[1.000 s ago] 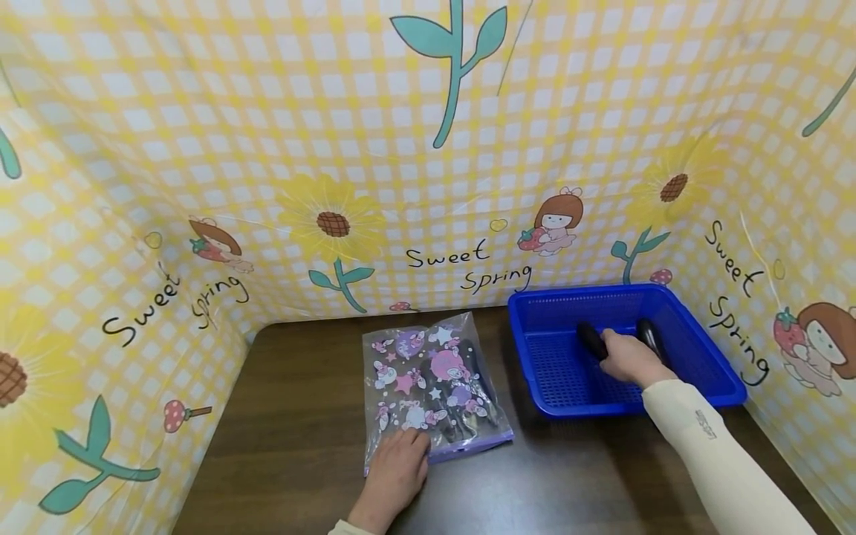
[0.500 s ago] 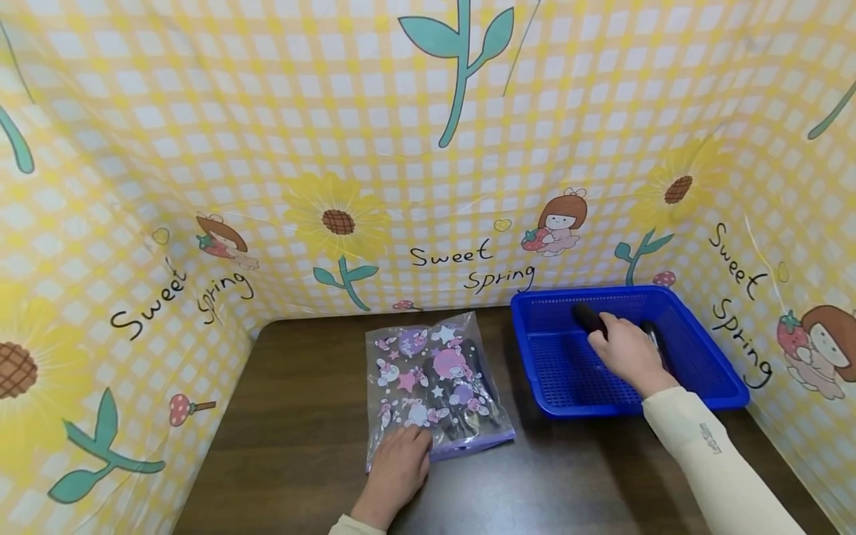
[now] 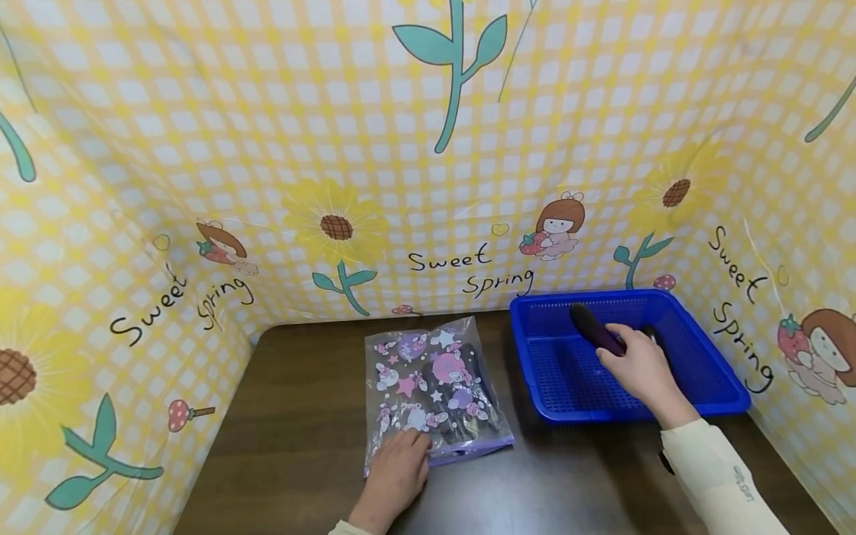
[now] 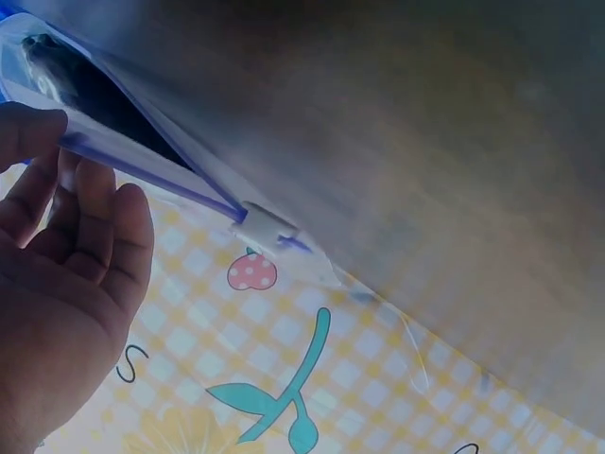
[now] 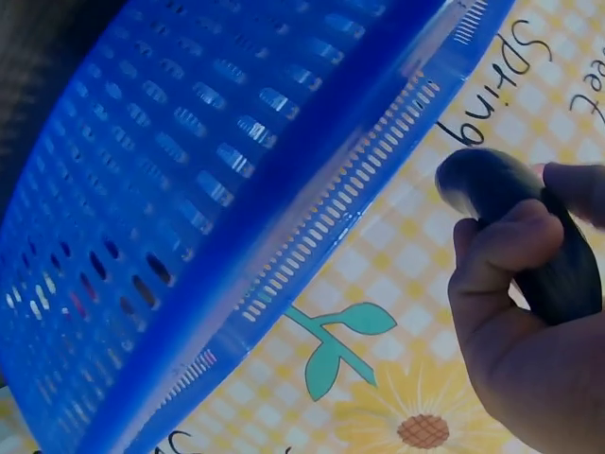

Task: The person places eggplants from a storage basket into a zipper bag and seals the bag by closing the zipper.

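Note:
My right hand (image 3: 642,368) grips a dark purple eggplant (image 3: 594,328), its long end slanting up and left over the blue basket. In the right wrist view, fingers and thumb wrap the eggplant (image 5: 567,270) above the basket's rim. A clear zip bag (image 3: 408,383) with pink and purple cartoon prints lies flat on the table, dark long shapes showing inside. At its near edge, my left hand (image 3: 396,472) pinches the purple-lined mouth. The left wrist view shows that mouth parted beside the thumb (image 4: 33,128), a white slider (image 4: 265,229) at one end and a dark, shiny thing inside.
The blue perforated basket (image 3: 555,409) stands at the table's back right. Another dark, shiny item (image 3: 650,331) in it is partly hidden by my right hand. Yellow checked cloth (image 3: 374,148) walls the brown table (image 3: 301,386) at the back and sides.
My right hand has lifted the eggplant from the basket's floor, bringing more of it into sight. The left hand stays at the bag's near edge.

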Demonstrator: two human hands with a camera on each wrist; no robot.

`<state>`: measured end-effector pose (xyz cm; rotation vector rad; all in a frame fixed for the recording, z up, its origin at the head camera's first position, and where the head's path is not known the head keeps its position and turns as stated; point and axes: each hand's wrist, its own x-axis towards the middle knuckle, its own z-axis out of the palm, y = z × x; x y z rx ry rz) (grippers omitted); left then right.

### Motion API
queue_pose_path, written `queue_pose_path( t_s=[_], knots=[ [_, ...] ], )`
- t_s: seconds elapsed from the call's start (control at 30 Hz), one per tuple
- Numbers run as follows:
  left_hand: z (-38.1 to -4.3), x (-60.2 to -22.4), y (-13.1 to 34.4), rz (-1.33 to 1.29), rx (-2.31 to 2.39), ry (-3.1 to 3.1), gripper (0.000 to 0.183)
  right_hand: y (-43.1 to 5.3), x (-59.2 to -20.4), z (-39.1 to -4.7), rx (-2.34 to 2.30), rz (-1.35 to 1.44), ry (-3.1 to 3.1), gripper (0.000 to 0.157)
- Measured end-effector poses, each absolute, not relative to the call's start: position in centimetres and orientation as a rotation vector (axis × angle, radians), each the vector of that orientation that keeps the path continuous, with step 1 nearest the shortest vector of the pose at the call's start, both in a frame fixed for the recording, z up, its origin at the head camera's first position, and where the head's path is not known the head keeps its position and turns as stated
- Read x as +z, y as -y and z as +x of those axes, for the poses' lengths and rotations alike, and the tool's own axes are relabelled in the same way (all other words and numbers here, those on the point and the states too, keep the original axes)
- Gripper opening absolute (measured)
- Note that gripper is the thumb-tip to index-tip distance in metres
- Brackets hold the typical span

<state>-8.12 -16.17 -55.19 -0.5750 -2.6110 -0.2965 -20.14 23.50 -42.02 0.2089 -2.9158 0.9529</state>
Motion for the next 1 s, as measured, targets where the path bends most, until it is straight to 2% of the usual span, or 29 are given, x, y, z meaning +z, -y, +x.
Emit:
queue_pose_path(
  t_s=[0.3, 0.6, 0.8, 1.0],
  knots=[
    [-8.1, -54.8, 15.8, -0.571, -0.264, 2.571, 0.024, -22.3, -42.1, -17.4, 0.926, 0.25, 2.807, 0.05],
    [-8.4, -54.8, 16.0, -0.59, -0.274, 2.585, 0.014, -20.2, -43.1, -14.7, 0.953, 0.304, 2.703, 0.046],
    [-8.4, -55.0, 16.0, -0.561, -0.303, 2.624, 0.021, -18.7, -43.6, -13.4, 0.939, 0.328, 2.654, 0.046],
    [-8.4, -55.1, 16.1, -0.54, -0.315, 2.649, 0.021, -17.5, -44.1, -12.6, 0.906, 0.381, 2.567, 0.046]
  ],
)
